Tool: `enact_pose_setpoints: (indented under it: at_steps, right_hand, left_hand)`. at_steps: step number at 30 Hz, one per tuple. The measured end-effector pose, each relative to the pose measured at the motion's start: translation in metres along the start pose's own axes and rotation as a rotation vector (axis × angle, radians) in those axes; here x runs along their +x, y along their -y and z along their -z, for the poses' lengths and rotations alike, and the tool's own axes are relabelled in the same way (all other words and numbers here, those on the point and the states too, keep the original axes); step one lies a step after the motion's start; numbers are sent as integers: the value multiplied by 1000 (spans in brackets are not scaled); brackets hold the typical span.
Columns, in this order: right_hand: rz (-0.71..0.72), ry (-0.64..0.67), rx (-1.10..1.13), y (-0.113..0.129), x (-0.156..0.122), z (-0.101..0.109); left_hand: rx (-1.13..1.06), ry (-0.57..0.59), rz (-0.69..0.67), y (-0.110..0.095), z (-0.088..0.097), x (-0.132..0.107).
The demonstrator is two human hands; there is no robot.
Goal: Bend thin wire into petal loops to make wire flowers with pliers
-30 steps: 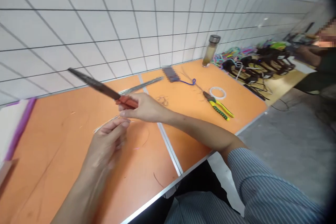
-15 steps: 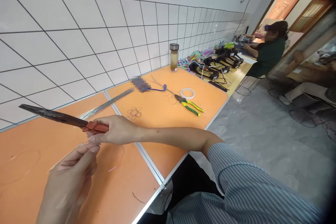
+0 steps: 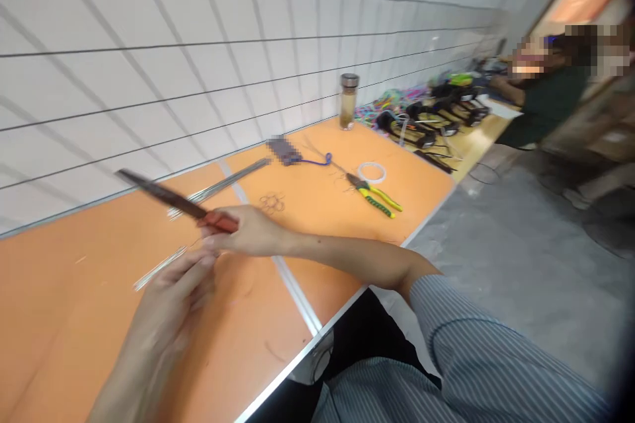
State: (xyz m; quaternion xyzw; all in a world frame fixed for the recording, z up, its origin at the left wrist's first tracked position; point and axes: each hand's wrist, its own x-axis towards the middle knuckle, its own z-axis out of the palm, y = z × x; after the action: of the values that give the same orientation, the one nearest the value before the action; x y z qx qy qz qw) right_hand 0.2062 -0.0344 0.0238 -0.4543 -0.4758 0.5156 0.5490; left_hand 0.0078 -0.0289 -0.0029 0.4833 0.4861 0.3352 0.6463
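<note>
My right hand (image 3: 251, 230) is wrapped round the red handle of a long, dark-bladed tool that looks like scissors (image 3: 163, 196). Its blades point up and to the left above the orange table (image 3: 238, 357). Just below, my left hand (image 3: 181, 284) pinches thumb and forefinger together, its fingertips meeting those of the right hand. The thin wire at these fingertips is almost lost in motion blur. Short lengths of straight wire (image 3: 159, 268) lie behind the left hand. A longer bundle of metal wires (image 3: 233, 178) rests farther back.
Yellow-green pliers (image 3: 377, 198) lie at the right beside a white ring (image 3: 372, 172). A small flower-shaped wire piece (image 3: 272, 203), a blurred-out dark object with a blue cord (image 3: 317, 162) and a lidded bottle (image 3: 348, 102) are also there. A person (image 3: 555, 102) sits beyond black devices (image 3: 407, 125).
The view has swung left and blurred, so the table's contents sit farther right in it. Both hands stay together, the tool still in the right one.
</note>
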Motion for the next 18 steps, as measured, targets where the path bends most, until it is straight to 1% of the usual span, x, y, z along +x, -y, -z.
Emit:
enact_pose_setpoints:
  at_steps: [1,2,4,6,7,9,12,18]
  right_hand:
    - [-15,66,59,-2,0,-2]
    - [-13,81,101,-3,0,-4]
    - [5,84,135,-2,0,-4]
    - [32,79,89,-1,2,-2]
    - [42,92,50,-1,3,0]
    - [69,112,-29,0,4,4]
    - [87,134,-87,-1,2,6]
    - [49,133,-62,-6,2,6]
  left_hand:
    - [-11,-24,2,-2,-5,-5]
    - [-25,-16,4,-5,-9,-8]
    - [-81,-1,-27,-9,-17,-12]
    - [-141,25,-52,-11,-21,-9]
    - [-160,40,-61,-12,-21,-7]
    - [-190,35,-80,-12,-21,-4]
    - [-218,47,-89,-12,-19,-4]
    - [-224,92,-87,-13,-17,-5]
